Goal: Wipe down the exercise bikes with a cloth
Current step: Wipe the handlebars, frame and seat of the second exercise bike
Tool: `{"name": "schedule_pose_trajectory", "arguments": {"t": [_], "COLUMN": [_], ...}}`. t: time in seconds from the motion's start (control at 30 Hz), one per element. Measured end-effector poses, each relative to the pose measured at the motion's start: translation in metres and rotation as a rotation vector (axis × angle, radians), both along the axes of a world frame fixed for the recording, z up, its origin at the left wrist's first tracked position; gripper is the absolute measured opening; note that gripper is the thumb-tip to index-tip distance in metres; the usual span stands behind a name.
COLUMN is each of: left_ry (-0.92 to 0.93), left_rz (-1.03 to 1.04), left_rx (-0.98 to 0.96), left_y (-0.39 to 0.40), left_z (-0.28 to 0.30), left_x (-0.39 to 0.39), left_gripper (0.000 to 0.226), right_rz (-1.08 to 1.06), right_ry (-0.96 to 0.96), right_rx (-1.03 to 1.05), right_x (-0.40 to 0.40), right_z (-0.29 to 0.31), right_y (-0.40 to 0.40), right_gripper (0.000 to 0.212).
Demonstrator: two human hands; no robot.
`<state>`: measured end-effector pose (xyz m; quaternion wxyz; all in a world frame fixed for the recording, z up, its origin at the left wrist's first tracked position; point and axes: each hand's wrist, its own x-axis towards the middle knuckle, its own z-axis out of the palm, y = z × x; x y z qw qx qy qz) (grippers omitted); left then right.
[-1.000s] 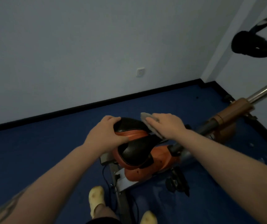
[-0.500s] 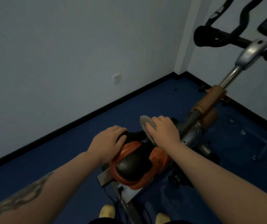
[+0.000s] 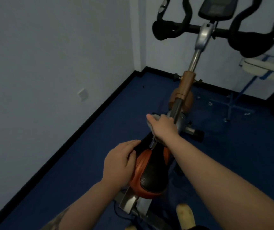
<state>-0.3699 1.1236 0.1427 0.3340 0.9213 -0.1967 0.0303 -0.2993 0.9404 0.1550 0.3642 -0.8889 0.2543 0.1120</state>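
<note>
Now the cloth [image 3: 154, 121] sits bunched under your right hand [image 3: 163, 128], just ahead of the saddle [image 3: 151, 171] nose, against the frame below the seat. It is a light, limp rag: it will fold and slide, so keep it gathered in the palm and press through it, not by an edge. Your right fingers curl round it, grasping; how much cloth lies beneath is hard to tell in this dim view. Your left hand [image 3: 120, 165] lies over the saddle's left flank, fingers extended and pressing, steadying it. The saddle is padded, firm and fixed. Beyond the saddle the steel post [image 3: 193, 61] rises to the black handlebars [image 3: 171, 29] and console [image 3: 217, 9]: rigid, heavy, smooth, probably slick when damp.
</note>
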Motion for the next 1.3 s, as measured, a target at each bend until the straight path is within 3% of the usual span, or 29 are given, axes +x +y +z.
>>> {"name": "schedule_pose_trajectory", "arguments": {"t": [0.27,0.33,0.43,0.47,0.53,0.63,0.77,0.9,0.97,1.13,1.3], "left_ry": [-0.062,-0.07,-0.061,-0.054,-0.049,-0.058,-0.021,0.0,0.021,0.066,-0.003], "left_rz": [-0.022,-0.029,-0.025,-0.023,-0.02,-0.014,0.074,0.136,0.165,0.208,0.137], "left_rx": [-0.036,-0.034,-0.04,-0.043,-0.056,-0.085,-0.142,-0.15,-0.153,-0.191,-0.115], "left_y": [-0.001,-0.001,-0.002,-0.001,-0.001,-0.001,-0.003,-0.005,-0.005,-0.007,-0.005], "left_z": [-0.006,-0.006,-0.005,-0.005,-0.006,-0.007,-0.008,-0.007,-0.007,-0.012,-0.011], "left_x": [0.0,-0.001,-0.002,-0.002,-0.002,-0.001,-0.003,-0.004,-0.005,-0.006,-0.006], "left_gripper": [0.044,0.044,0.04,0.039,0.039,0.038,0.039,0.039,0.038,0.037,0.034], "right_rz": [-0.048,-0.093,-0.329,-0.369,-0.302,-0.182,-0.181,-0.309,-0.311,-0.209,-0.286], "right_ry": [-0.074,-0.039,-0.017,-0.03,-0.08,-0.242,-0.142,0.008,-0.01,-0.162,-0.137], "right_rx": [0.165,0.175,0.359,0.34,0.107,-0.15,-0.189,-0.121,-0.124,-0.418,-0.297], "right_x": [-0.124,-0.117,-0.086,-0.082,-0.098,-0.153,-0.157,-0.105,-0.108,-0.16,-0.126], "right_z": [-0.016,-0.016,-0.005,-0.003,-0.003,-0.007,-0.006,0.009,0.012,-0.004,0.001], "right_y": [0.032,0.032,0.033,0.036,0.051,0.086,0.094,0.075,0.079,0.122,0.094], "right_gripper": [0.054,0.051,0.051,0.049,0.047,0.062,0.072,0.058,0.057,0.072,0.059]}}
